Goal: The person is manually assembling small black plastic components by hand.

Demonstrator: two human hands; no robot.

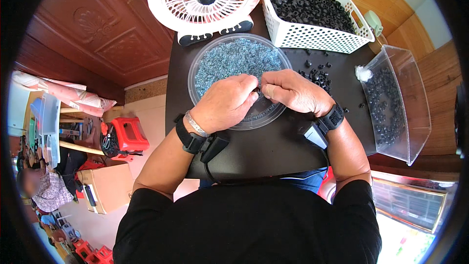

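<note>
Both hands meet over the near rim of the clear dish [205, 56] of blue beads. The left hand [227, 103] and right hand [292, 90] pinch a small black part [257, 89] between their fingertips. Loose black parts [317, 76] lie just beside the right hand.

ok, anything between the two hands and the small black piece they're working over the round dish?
Nothing visible. The left hand and right hand meet fingertip to fingertip over the clear round dish of blue-grey pieces, pinching a small black part between them. The loose black parts lie off to the right, clear of both hands.

Clear glossy plastic dish [281, 112], matt black tabletop [273, 151], white plastic lattice basket [312, 36], polished wooden door [97, 29]
</note>
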